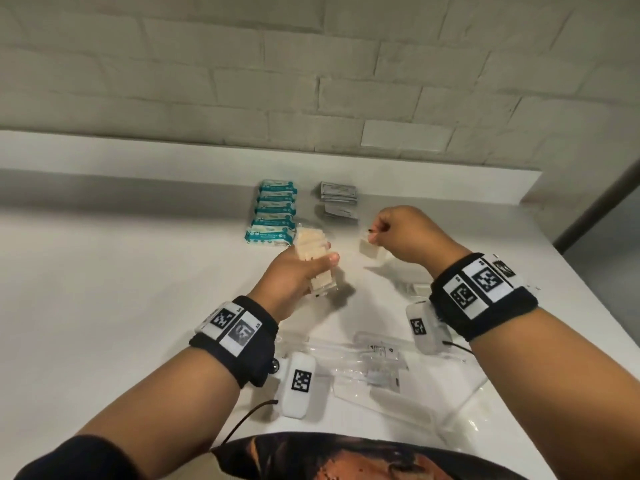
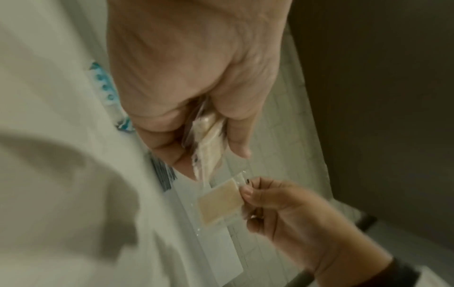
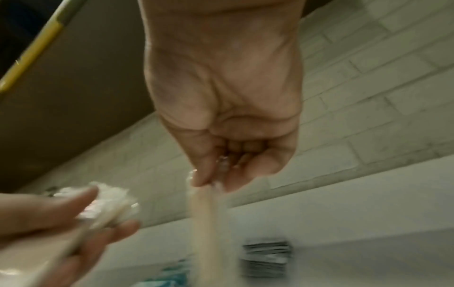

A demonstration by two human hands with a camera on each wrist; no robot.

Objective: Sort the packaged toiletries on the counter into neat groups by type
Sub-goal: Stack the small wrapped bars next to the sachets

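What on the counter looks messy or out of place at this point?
The clear packets near the counter's front edge lie overlapped and askew, unlike the teal packs and grey sachets, which sit in tidy columns by the wall. Nothing looks spilled or torn.

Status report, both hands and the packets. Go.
Left hand grips stack of beige packets. Right hand pinches one beige packet above the counter. Teal packs and grey sachets already grouped. Nothing between hands.

On the surface (image 1: 138,271), the wipe packs (image 1: 273,213) lie left of the sachets (image 1: 337,199); nearer, probably toothbrush packets (image 1: 377,368) lie together.
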